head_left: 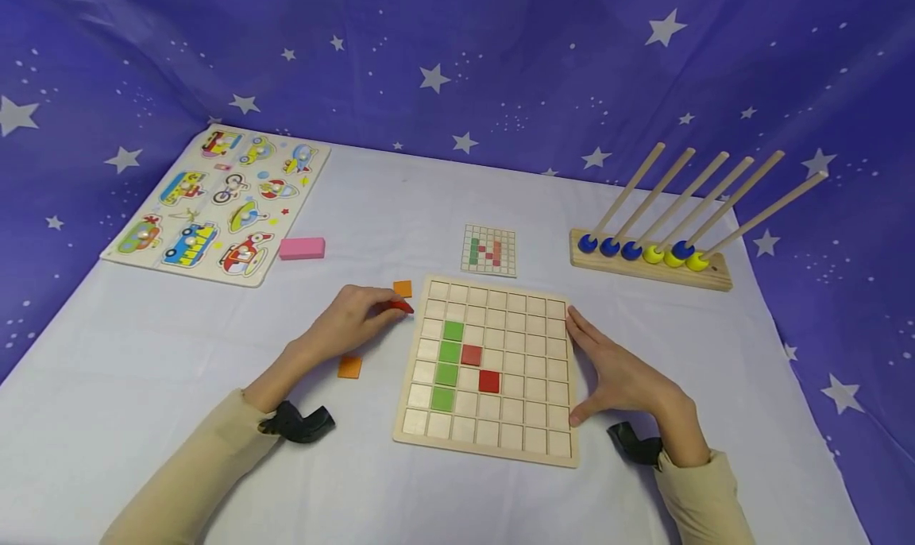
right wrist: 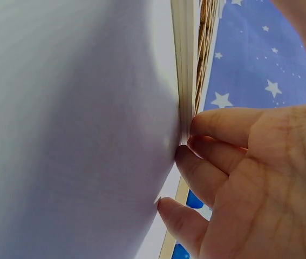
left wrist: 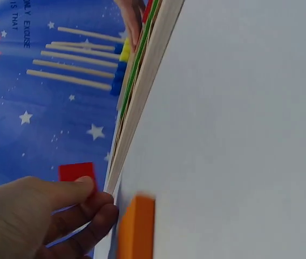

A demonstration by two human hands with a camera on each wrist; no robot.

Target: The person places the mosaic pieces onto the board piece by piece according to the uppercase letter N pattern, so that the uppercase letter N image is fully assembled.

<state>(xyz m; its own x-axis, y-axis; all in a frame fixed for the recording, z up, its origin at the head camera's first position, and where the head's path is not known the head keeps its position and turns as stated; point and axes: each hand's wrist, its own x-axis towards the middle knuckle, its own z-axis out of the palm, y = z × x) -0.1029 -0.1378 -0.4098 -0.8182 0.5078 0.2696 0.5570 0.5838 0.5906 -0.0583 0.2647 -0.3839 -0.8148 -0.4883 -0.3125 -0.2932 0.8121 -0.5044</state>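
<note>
Between thumb and fingers, my left hand pinches a red square tile just off the left edge of the wooden grid board. On the board, several green tiles form a column, and two red tiles step down to their right. My right hand touches the board's right edge, thumb and fingers spread along it; the right wrist view shows the fingertips against the rim. One orange tile lies beside my left fingertips, another orange tile below that hand.
A small pattern card lies behind the board. At the back right stands a peg rack with blue and yellow beads. A vehicle puzzle board and a pink block occupy the left. Behind hangs a starry blue cloth.
</note>
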